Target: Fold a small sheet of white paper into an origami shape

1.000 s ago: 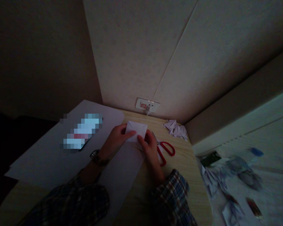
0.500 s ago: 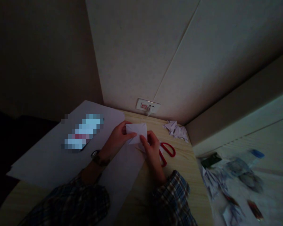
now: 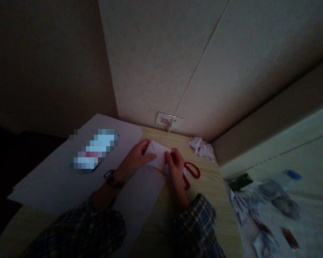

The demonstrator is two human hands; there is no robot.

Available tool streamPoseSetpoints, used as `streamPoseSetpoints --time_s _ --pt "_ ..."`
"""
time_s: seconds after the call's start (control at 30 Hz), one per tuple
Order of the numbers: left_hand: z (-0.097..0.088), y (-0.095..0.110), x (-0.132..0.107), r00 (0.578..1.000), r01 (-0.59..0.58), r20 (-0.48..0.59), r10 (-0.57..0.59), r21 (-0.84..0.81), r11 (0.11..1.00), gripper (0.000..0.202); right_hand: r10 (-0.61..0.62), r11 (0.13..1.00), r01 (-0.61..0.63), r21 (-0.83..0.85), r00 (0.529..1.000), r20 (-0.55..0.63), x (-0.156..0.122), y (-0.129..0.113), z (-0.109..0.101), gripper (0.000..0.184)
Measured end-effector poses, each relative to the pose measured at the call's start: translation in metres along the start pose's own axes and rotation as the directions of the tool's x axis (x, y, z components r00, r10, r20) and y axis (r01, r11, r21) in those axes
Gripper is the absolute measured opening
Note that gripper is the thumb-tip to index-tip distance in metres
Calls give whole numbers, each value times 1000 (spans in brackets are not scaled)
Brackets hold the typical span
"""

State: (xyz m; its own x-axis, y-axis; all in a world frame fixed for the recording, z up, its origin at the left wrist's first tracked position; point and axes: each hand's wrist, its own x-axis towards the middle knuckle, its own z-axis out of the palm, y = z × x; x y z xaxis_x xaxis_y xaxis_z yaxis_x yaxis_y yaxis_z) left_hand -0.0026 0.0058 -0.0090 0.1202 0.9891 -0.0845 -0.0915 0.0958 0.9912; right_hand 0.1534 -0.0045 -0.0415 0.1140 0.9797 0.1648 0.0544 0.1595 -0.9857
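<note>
Between my hands is a folded piece of white paper [image 3: 158, 152], creased and tilted, held above the table. My left hand [image 3: 136, 157] pinches its left side, thumb lying on the front face. At the right edge, my right hand [image 3: 174, 163] grips it between thumb and fingers. Red-handled scissors [image 3: 191, 170] lie just right of my right hand; their blades are mostly hidden behind it. Beneath my left forearm, large white sheets [image 3: 56, 182] are spread on the table.
A phone [image 3: 97, 148] with a lit, blurred screen rests on the sheets. Folded paper pieces [image 3: 201, 148] sit at the table's back right corner. A wall socket [image 3: 169, 121] holds a plug. Right of the table [image 3: 204, 186], a lower surface carries papers and a clear bottle [image 3: 274, 193].
The folded paper has turned in my hands, from lying level to a tilted, diamond-like angle. My right hand has shifted slightly, while the scissors and phone stay put.
</note>
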Motion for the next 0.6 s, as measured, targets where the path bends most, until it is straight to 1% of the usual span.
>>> streamPoseSetpoints --time_s 0.1,0.2,0.3,0.37,0.43,0.5,0.53,0.6 --pt "-1 4 -1 998 -29 -58 30 13 1000 40 18 1000 -18 -23 1000 9 1 0 -1 23" --pt "-2 8 -1 996 -25 -91 26 10 1000 39 21 999 -20 -33 999 40 1 -2 -2 22" --pt "-3 7 0 991 -21 -136 17 -29 999 42 21 999 -19 -29 997 69 0 -4 -2 23" --pt "-4 6 1 987 -15 -160 2 -78 997 46 20 999 -17 -30 994 104 -1 -6 -1 24" --pt "-5 5 1 987 -5 -161 -14 -117 993 50 17 999 -9 -47 985 171 -2 -9 1 25" --pt "-7 5 1 987 -6 -157 -13 -119 993 51 15 998 -2 -58 973 231 -3 -11 2 24" --pt "-7 5 1 988 -4 -153 -13 -105 995 50 11 999 2 -54 971 239 -3 -12 3 23" --pt "-7 6 0 990 3 -138 -13 -72 997 49 -2 999 9 -32 977 213 -3 -12 2 23"
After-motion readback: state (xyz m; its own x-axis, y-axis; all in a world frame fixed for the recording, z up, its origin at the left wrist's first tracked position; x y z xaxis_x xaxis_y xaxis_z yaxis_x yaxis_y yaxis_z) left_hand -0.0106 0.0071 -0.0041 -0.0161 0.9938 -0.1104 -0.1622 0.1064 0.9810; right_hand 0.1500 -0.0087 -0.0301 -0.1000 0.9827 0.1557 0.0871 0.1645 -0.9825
